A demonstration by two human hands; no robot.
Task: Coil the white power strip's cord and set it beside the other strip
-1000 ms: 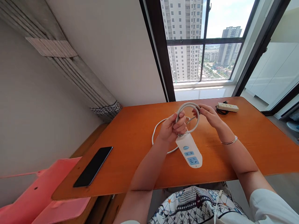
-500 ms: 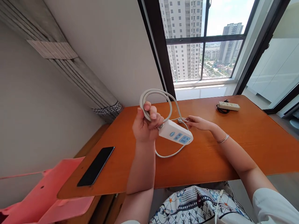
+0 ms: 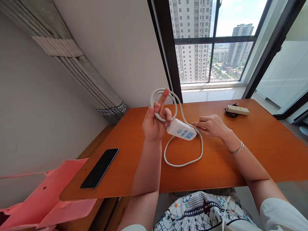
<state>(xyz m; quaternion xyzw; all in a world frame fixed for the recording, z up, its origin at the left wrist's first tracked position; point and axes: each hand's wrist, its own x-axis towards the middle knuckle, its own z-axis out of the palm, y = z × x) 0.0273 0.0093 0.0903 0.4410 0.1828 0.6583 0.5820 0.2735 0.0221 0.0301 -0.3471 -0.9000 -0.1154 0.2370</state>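
My left hand (image 3: 155,123) is raised above the orange table (image 3: 252,150) and holds coils of a white cable (image 3: 183,164), its index finger pointing up. A white power strip (image 3: 181,129) with blue sockets hangs from those coils, just under the hand. My right hand (image 3: 211,125) pinches the cable close to the strip's right end. A loose loop of the cable drops onto the table in front of me.
A black phone (image 3: 99,167) lies at the table's left front corner. A second power strip (image 3: 238,110) with a dark cord sits at the far right. Pink plastic (image 3: 40,199) is at lower left. A wall and a window stand behind the table.
My left hand lifted the coils and power strip off the table to the left. My right hand let go of the loop, slid along the cable, and drew a loop toward me.
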